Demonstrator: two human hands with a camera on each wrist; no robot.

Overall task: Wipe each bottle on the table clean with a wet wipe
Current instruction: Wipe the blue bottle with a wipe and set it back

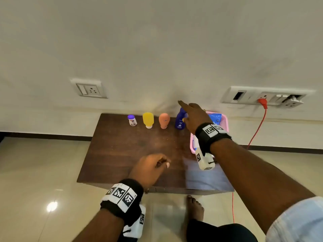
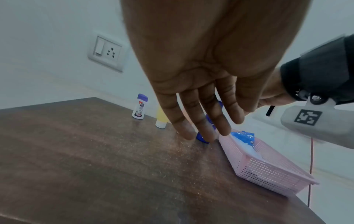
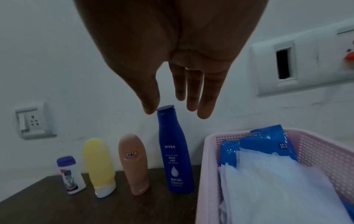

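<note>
Behind the right hand (image 1: 195,117), the blue bottle (image 1: 180,122) is half hidden.

table front (image 1: 132,154): open | back: bottle row (image 1: 164,120) | right: basket (image 1: 192,144)

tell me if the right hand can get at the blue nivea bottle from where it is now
Probably yes. The right hand hangs open just above the blue bottle, thumb and fingers either side of its cap with nothing between. The peach bottle and pink basket flank it but stand apart.
</note>
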